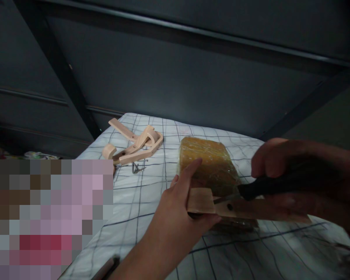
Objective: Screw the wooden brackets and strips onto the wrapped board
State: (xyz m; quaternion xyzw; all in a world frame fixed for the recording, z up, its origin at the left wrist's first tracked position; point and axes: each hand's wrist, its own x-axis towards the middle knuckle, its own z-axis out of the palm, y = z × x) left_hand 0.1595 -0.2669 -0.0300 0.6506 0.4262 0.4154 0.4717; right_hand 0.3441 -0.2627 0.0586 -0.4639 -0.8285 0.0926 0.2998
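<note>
My left hand (175,217) is wrapped round the curled end of a pale wooden hook (253,208), a flat bar with a dark hole in it. In my right hand (274,155) is a screwdriver (259,187) with a black handle, partly smeared by motion. Its thin metal tip points left and meets the wood near the curl, though I cannot tell whether a screw is under it. Beneath the hook lies a yellow-brown block (207,155) wrapped in clear plastic, partly covered by both hands.
Several more wooden hooks (140,146) lie in a loose pile on the checked cloth (169,132), with small metal screws (137,167) in front. Dark panels (169,77) rise behind. A narrow object (106,268) lies at the front edge. Pixelation hides the lower left.
</note>
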